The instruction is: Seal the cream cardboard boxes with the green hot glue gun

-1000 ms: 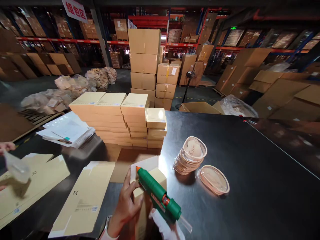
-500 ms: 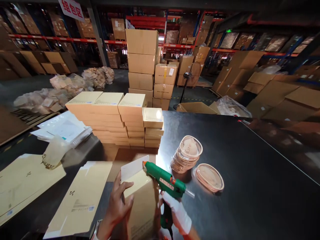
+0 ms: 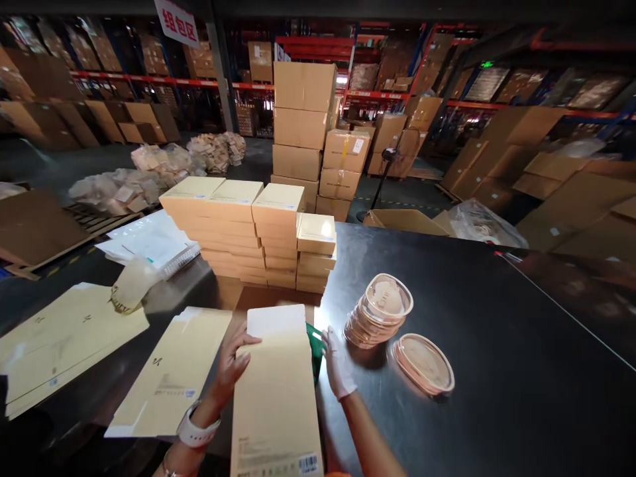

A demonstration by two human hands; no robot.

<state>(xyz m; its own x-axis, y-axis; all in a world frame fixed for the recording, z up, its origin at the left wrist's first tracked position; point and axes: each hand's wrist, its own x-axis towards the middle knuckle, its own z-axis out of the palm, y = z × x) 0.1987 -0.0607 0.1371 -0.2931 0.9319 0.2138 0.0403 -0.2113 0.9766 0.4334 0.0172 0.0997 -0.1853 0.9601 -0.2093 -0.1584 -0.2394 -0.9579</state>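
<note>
A cream cardboard box (image 3: pixel 275 404) stands before me with its white end flap (image 3: pixel 277 322) raised and a barcode near the bottom. My left hand (image 3: pixel 233 361) grips its left edge, thumb and fingers over the near face. On the box's right side, my right hand (image 3: pixel 338 364), in a white glove, is held upright with fingers extended and nothing visible in it. Between that hand and the box shows part of a green glue gun (image 3: pixel 314 348); the box hides most of it.
Stacked cream boxes (image 3: pixel 233 228) line the table's far side. To the right stand a pile of oval clear-wrapped pieces (image 3: pixel 380 311) and a lower pile (image 3: pixel 424 364). Flat cartons (image 3: pixel 173 371) lie left, near a plastic bag (image 3: pixel 133 285) and papers (image 3: pixel 144 242).
My right hand has let go of the glue gun, which is now down behind the box's right edge. The box has turned its printed face more toward me. My view has swung left.
</note>
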